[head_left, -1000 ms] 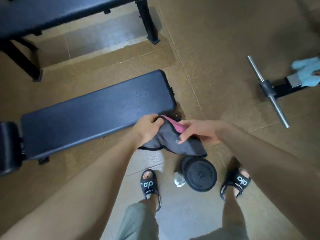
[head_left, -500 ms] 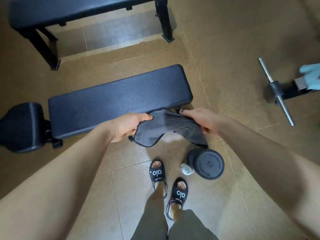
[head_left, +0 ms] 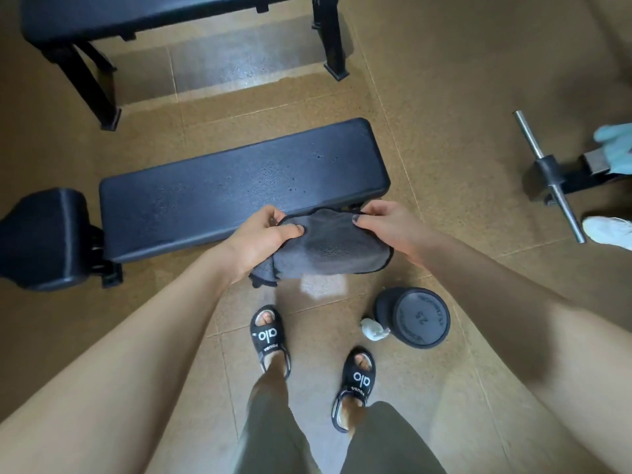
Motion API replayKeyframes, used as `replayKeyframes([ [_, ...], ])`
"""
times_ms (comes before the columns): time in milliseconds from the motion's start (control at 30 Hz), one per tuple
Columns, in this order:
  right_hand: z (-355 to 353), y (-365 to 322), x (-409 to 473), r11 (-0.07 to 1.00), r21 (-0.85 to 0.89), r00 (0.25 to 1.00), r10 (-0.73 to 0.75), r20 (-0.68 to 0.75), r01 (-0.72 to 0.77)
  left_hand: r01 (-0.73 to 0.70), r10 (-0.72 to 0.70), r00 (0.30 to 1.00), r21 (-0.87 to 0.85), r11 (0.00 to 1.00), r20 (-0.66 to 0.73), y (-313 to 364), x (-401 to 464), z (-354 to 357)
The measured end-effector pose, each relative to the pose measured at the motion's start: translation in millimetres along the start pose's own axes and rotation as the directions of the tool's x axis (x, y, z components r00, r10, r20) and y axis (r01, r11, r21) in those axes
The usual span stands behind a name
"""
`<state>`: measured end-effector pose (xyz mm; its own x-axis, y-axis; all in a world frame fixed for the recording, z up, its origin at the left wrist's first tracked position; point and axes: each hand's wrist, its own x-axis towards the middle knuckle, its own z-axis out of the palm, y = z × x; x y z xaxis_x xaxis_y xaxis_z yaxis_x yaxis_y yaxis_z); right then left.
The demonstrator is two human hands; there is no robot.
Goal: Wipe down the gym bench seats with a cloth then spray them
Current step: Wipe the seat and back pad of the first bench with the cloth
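A grey cloth (head_left: pixel 325 249) is stretched flat between my two hands, just in front of the near edge of the black padded gym bench (head_left: pixel 212 193). My left hand (head_left: pixel 263 239) pinches its left edge and my right hand (head_left: pixel 393 227) grips its right edge. The bench pad shows small droplets across its top, and a smaller black seat pad (head_left: pixel 37 237) joins it at the left. A second black bench (head_left: pixel 136 15) stands further back. No spray bottle is clearly visible.
A black dumbbell (head_left: pixel 419 318) lies on the floor beside my right foot, with a small white object (head_left: pixel 374 330) next to it. At the right are a steel bar on a black frame (head_left: pixel 547 172), a light-blue cloth (head_left: pixel 615 145) and someone's white shoe (head_left: pixel 610 230).
The cloth went from bunched, with pink showing, to spread flat and grey between my hands. My view shifted so the bench sits more central, and my feet moved.
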<state>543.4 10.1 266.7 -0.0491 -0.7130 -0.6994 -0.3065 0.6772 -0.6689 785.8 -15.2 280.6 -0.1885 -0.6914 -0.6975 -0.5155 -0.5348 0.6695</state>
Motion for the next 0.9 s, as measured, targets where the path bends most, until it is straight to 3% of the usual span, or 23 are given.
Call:
replayKeyframes([
  [100, 21, -9, 17, 0.984, 0.17, 0.998, 0.045, 0.054, -0.053, 0.014, -0.027, 0.994, 0.124, 0.992, 0.108, -9, 15, -14],
  [200, 41, -14, 41, 0.969, 0.238, 0.996, 0.043, 0.082, -0.062, -0.123, 0.063, 0.983, 0.371, 0.921, 0.17, -20, 34, -27],
  [267, 55, -14, 56, 0.992, 0.123, 0.999, -0.01, 0.044, 0.005, -0.188, 0.092, 0.974, 0.518, 0.835, 0.206, -32, 48, -38],
  [367, 68, -16, 73, 0.998, -0.034, 0.999, -0.053, -0.009, 0.053, -0.219, 0.094, 0.974, 0.763, 0.609, 0.205, -43, 73, -56],
  [433, 72, -18, 78, 0.996, -0.067, 0.998, -0.054, 0.039, 0.056, -0.257, 0.128, 0.966, 0.828, 0.498, 0.224, -50, 90, -62],
  [500, 75, -15, 90, 0.98, -0.182, 0.99, -0.052, 0.128, 0.075, -0.304, 0.156, 0.953, 0.806, 0.508, 0.261, -59, 109, -66],
  [567, 79, -7, 105, 0.903, -0.412, 0.983, -0.052, 0.174, 0.121, -0.345, 0.212, 0.938, 0.802, 0.488, 0.275, -67, 131, -67],
  [667, 82, 14, 141, 0.748, -0.618, 0.963, -0.265, 0.053, 0.24, -0.36, 0.297, 0.922, 0.827, 0.431, 0.247, -72, 170, -63],
  [800, 68, 42, 190, 0.813, -0.473, 0.879, -0.454, -0.148, 0.34, -0.4, 0.538, 0.834, 0.805, 0.438, 0.121, -78, 224, -49],
  [833, 63, 45, 199, 0.802, -0.443, 0.821, -0.53, -0.215, 0.402, -0.416, 0.619, 0.784, 0.782, 0.465, 0.049, -78, 234, -44],
  [900, 55, 51, 217, 0.682, -0.511, 0.577, -0.725, -0.377, 0.523, -0.471, 0.733, 0.671, 0.701, 0.535, -0.108, -78, 253, -32],
])
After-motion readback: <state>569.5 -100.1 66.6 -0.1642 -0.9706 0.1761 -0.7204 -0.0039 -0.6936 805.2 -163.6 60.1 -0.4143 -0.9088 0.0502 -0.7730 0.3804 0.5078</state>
